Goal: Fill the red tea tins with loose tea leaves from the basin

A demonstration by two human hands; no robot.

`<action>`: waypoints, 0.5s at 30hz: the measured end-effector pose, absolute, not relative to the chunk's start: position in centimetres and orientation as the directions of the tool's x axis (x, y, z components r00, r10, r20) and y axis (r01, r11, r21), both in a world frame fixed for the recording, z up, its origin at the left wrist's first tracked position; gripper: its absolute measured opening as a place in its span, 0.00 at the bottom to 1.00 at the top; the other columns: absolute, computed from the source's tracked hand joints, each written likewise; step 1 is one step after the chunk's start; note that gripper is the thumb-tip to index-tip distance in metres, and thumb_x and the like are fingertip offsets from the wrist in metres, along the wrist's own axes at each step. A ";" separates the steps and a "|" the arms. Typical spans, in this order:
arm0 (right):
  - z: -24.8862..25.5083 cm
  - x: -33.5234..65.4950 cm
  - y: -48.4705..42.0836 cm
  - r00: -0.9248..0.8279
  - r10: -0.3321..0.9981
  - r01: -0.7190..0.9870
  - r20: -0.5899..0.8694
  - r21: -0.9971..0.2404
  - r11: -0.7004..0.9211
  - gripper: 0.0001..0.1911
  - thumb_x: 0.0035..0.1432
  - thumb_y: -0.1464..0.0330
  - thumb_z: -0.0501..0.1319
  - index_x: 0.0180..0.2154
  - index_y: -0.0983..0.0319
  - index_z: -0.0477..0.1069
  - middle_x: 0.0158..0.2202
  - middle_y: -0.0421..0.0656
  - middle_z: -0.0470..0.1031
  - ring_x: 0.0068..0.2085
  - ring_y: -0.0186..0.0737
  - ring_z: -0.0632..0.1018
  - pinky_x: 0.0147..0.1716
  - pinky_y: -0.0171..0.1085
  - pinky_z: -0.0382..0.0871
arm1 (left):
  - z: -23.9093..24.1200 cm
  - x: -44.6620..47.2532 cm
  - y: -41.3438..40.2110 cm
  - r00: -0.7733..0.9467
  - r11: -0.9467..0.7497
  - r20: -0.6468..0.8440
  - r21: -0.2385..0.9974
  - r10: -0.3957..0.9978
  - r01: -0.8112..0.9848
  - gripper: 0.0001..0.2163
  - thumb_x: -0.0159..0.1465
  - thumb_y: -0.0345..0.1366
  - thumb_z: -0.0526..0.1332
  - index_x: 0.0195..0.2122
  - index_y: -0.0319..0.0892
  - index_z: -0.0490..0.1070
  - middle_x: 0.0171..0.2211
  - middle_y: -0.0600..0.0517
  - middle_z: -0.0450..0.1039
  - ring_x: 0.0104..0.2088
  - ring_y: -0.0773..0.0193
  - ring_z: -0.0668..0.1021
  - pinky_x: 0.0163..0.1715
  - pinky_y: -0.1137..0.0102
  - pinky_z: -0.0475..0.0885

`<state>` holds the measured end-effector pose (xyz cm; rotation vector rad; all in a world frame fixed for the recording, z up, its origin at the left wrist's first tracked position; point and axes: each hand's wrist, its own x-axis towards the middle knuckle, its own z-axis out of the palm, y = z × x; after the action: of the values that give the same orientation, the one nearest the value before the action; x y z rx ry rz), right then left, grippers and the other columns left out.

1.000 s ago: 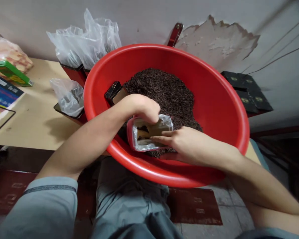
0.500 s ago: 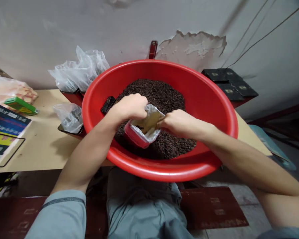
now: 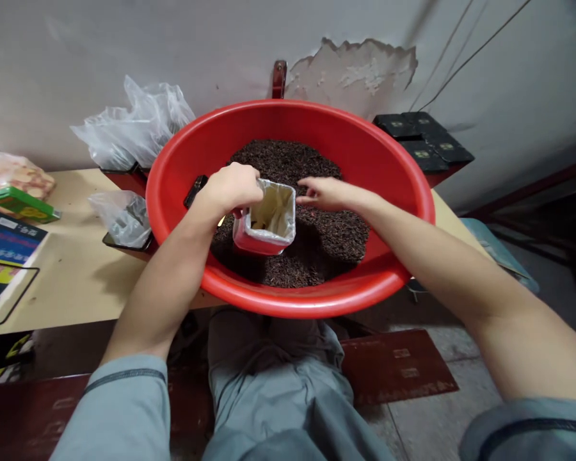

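Note:
My left hand (image 3: 234,190) is closed on the rim of a red square box (image 3: 256,244), lined with a silvery bag folded over its edge. The box stands mouth up and slightly tilted over dark loose leaves (image 3: 288,153) that look like tea. A few dark bits show at the bottom of its lining. Just right of the box, my right hand (image 3: 327,193) is open above the leaves, its fingers apart and pointing at the rim. A large red basin (image 3: 393,186) surrounds both hands. By my left wrist, a small black lid (image 3: 194,191) leans inside the basin wall.
Boxes with clear plastic bags (image 3: 125,218) stand left of the basin on the wooden table (image 3: 77,256). Several black-topped boxes (image 3: 425,137) sit at the back right. A green packet (image 3: 23,203) and a printed sheet (image 3: 4,250) lie far left. Behind is a peeling wall.
My right hand has let go of the bag lining and moved right of the box. The lining's mouth now stands wider and squarer. My left hand still holds the box. The view has shifted slightly.

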<state>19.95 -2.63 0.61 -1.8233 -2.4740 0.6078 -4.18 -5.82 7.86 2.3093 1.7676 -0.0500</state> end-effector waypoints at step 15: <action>-6.2 15.2 -6.4 -0.246 0.854 0.968 -0.458 -0.064 0.244 0.54 0.54 0.49 0.74 0.71 0.65 0.55 0.70 0.64 0.61 0.66 0.73 0.73 0.65 0.57 0.68 | 7.4 -6.3 -3.7 0.590 -0.514 -0.217 0.320 0.778 0.796 0.23 0.62 0.45 0.65 0.57 0.42 0.81 0.49 0.49 0.84 0.50 0.55 0.82 0.52 0.68 0.73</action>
<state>15.24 -6.41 -6.24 -2.0838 -2.7186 0.5984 -6.28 -3.68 7.39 2.4371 1.2672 -0.0643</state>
